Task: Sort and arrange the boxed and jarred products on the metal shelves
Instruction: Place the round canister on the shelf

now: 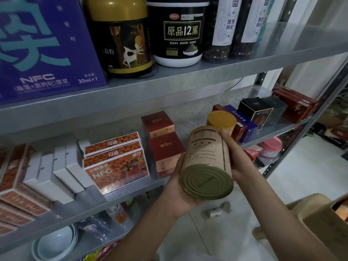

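One head-worn wide-angle view, close on the middle shelf (pixel 84 202).
Your camera looks forward and down at that shelf from just in front of it, and its front edge slants up to the right. The upper shelf (pixel 207 72) fills the frame above it, and the floor (pixel 282 185) shows to its right. The can (pixel 207 162), held in your left hand (pixel 177 191) and right hand (pixel 239 159), sits nearest the lens, before that shelf's edge.

tan can (pixel 207 159) (gold ribbed base) | purple box (pixel 47 48) | red boxes (pixel 165 146)
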`<state>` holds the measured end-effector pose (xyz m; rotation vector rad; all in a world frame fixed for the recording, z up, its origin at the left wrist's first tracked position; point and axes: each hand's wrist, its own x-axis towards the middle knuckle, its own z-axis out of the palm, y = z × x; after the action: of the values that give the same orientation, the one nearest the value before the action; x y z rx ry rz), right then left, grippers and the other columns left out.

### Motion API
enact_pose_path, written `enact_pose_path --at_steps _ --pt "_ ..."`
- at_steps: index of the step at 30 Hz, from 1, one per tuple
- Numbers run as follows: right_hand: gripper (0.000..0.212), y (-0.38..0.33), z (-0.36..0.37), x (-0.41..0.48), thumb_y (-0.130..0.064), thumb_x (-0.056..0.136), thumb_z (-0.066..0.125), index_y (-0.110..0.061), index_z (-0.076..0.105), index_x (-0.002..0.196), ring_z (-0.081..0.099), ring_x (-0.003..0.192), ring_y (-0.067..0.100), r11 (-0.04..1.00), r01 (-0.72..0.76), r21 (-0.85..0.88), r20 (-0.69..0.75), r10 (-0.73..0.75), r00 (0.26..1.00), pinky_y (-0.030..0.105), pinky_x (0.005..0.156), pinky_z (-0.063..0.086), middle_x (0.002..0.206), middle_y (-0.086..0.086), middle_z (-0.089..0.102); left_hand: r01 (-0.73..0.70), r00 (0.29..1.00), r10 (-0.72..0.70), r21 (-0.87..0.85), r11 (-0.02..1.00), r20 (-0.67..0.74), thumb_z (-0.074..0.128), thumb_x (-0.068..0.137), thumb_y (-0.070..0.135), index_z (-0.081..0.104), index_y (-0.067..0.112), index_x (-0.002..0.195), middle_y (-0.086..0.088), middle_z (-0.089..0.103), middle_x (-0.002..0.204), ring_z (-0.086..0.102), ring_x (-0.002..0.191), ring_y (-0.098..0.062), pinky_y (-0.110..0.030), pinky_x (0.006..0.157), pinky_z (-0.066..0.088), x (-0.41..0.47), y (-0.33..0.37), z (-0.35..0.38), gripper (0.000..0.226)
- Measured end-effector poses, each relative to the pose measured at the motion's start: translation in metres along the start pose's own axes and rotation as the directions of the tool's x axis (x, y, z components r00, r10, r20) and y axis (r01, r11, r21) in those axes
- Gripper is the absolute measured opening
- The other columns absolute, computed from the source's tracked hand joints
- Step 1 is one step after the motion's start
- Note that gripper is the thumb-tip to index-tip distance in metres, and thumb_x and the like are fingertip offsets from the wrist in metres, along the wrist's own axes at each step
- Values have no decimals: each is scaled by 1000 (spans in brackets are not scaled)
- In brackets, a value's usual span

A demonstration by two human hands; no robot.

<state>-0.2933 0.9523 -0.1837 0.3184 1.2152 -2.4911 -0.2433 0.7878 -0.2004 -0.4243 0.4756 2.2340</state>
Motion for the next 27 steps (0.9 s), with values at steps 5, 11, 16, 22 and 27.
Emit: enact_pose_path --at_steps 5,11,16,22,27 --pt "75 -13 2 2 -41 64 77 -3 58 126 71 94 32 951 113 -289 -113 -151 982 38 70 59 111 19 70 -224 969 248 459 860 8 55 84 58 58 14 126 -9 71 113 69 101 -23 -40 83 57 6 22 -1 61" --pt "61 -32 -4 7 -48 57 79 -12 69 104 74 72 18 807 104 -581 -96 -195 976 24 54 55 82 5 76 -216 973 226 559 801 53 63 84 52 55 20 130 -9 70 118 68 106 -25 -40 84 57 21 24 -3 57" --pt "68 -63 -30 8 -59 60 82 -16 72 111 68 100 28 840 131 -526 90 -98 991 43 80 57 110 13 70 -70 989 32 273 959 141 63 83 51 70 4 116 -16 66 122 65 109 -28 -40 99 50 29 18 5 58" --pt "52 -79 -64 18 -48 84 69 -21 62 128 63 114 23 931 154 -332 462 19 887 34 91 54 123 6 66 -32 970 7 103 994 241 72 73 50 22 9 154 -16 18 160 12 149 -32 -46 113 28 60 -16 18 103" --pt "54 -104 -81 27 -52 76 73 -20 68 119 65 106 27 868 284 -407 416 -101 904 38 89 54 116 12 67 -263 963 271 273 925 10 64 80 43 74 10 111 -18 67 120 64 113 -29 -42 92 52 88 -29 39 46"
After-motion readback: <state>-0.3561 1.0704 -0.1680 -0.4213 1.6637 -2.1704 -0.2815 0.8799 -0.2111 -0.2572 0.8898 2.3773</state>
